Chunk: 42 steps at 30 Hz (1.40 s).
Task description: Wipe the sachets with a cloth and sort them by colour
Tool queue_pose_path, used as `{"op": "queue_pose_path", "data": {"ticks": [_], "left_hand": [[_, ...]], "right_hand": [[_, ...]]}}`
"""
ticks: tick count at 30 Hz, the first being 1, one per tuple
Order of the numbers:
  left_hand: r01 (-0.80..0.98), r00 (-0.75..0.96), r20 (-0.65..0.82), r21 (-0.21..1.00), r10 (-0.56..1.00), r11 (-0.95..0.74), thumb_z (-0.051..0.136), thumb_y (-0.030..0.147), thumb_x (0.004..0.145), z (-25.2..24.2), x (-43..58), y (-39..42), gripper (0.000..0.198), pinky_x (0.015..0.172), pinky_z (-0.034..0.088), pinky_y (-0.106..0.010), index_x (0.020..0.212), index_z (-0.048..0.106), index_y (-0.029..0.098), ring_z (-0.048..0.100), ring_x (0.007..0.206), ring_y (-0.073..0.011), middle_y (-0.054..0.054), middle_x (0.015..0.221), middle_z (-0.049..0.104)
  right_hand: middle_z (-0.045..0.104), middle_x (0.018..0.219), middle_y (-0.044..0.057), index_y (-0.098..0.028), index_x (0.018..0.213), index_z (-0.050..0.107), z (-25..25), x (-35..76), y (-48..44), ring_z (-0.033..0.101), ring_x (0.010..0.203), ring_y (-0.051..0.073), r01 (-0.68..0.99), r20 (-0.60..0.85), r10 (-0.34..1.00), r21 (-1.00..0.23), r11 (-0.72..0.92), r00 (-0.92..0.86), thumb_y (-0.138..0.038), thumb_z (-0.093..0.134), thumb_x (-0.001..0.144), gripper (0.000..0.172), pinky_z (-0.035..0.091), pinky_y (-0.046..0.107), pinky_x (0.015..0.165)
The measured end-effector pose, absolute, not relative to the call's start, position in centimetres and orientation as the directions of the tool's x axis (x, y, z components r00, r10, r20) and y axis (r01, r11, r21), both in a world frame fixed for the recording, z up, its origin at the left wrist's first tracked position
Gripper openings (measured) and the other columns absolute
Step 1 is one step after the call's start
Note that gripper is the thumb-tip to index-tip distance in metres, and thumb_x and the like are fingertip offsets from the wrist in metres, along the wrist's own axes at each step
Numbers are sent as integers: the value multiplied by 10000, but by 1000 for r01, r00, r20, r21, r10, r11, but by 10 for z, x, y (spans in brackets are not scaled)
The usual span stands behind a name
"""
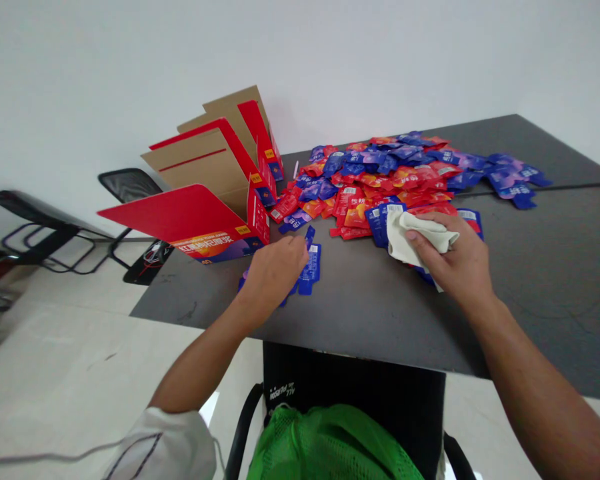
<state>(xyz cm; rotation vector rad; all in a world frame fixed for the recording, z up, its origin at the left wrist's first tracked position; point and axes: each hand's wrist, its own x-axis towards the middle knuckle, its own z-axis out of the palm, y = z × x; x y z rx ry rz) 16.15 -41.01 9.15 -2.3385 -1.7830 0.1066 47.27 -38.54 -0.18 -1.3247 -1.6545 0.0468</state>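
My right hand [463, 260] grips a folded white cloth [403, 237], held over the near right side of the sachet pile. Below my left hand [279, 265], several blue sachets [310, 270] lie on the dark table, partly hidden by it. The left fingers are pinched together, and a narrow blue sachet [310, 235] sticks up at their tips. Red and blue sachets [363, 200] are heaped loosely across the table in front of both hands. Blue sachets [380, 223] also show beside and beneath the cloth.
Several open red cardboard boxes [215, 233] stand at the left, flaps raised. More blue sachets [515, 175] lie at the far right of the grey table [380, 313]. Behind is a white wall; black chairs [130, 187] stand on the left. A pen [296, 169] lies near the boxes.
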Motion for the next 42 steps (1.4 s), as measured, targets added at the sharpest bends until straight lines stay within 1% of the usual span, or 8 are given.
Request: {"op": "queue_pose_path", "data": {"ticks": [3, 8, 13, 17, 20, 26, 31, 42], "left_hand": [[950, 246, 90, -220, 965, -222, 425, 306, 1092, 101, 143, -413, 260, 723, 490, -286, 1053, 653, 188, 722, 908, -231, -67, 980, 728], [925, 249, -20, -291, 968, -244, 418, 274, 1090, 80, 123, -412, 273, 722, 487, -292, 1140, 669, 179, 708, 943, -238, -90, 1028, 711], [909, 274, -114, -295, 955, -296, 421, 279, 1097, 55, 120, -416, 291, 831, 516, -305, 1204, 672, 178, 683, 1011, -237, -96, 1079, 694], [923, 290, -97, -235, 952, -305, 494, 356, 1080, 62, 127, -418, 280, 876, 514, -309, 1121, 697, 168, 668, 1035, -236, -100, 1095, 683], [931, 332, -2, -159, 943, -328, 435, 382, 1101, 72, 145, -408, 352, 895, 506, -309, 1057, 700, 153, 663, 1030, -227, -99, 1076, 678], [883, 448, 143, 87, 883, -462, 455, 348, 1097, 52, 192, -347, 337, 1014, 490, -340, 1107, 699, 116, 650, 1127, -235, -119, 1137, 699], [858, 465, 202, 138, 862, -495, 515, 332, 1071, 23, 213, -298, 352, 1111, 463, -407, 1323, 632, 117, 601, 1265, -267, -162, 1325, 650], [806, 521, 188, 214, 833, -552, 564, 500, 1030, 3, 291, -282, 447, 1061, 481, -365, 1306, 676, 167, 614, 1197, -262, -124, 1222, 653]], "right_hand": [[746, 1187, 96, -305, 1257, 694, -1, 472, -386, 710, 1074, 368, 724, 643, 763, -558, 406, 68, -548, 662, 946, 396, 571, 571, 932], [738, 1197, 99, -317, 1249, 701, 0, 471, -386, 703, 1086, 370, 724, 632, 774, -552, 414, 40, -572, 648, 948, 398, 569, 581, 946], [740, 1187, 107, -307, 1247, 701, -1, 470, -385, 699, 1091, 369, 721, 623, 782, -554, 416, 27, -561, 655, 946, 397, 562, 578, 960], [745, 1171, 107, -299, 1232, 704, 0, 469, -385, 707, 1072, 364, 726, 611, 792, -556, 405, 26, -545, 660, 947, 379, 568, 569, 939], [748, 1184, 103, -296, 1235, 698, 2, 470, -386, 711, 1071, 353, 717, 629, 775, -568, 404, 62, -530, 671, 945, 374, 570, 552, 940], [750, 1206, 95, -281, 1242, 699, 2, 479, -386, 716, 1087, 332, 699, 644, 743, -615, 365, 179, -524, 694, 933, 394, 575, 510, 940], [747, 1190, 92, -259, 1239, 711, 3, 484, -386, 716, 1073, 305, 690, 644, 737, -629, 358, 205, -527, 698, 931, 409, 568, 465, 942], [747, 1175, 73, -255, 1236, 713, 10, 505, -387, 709, 1033, 274, 594, 596, 659, -757, 272, 459, -535, 723, 912, 428, 545, 458, 973]]}}
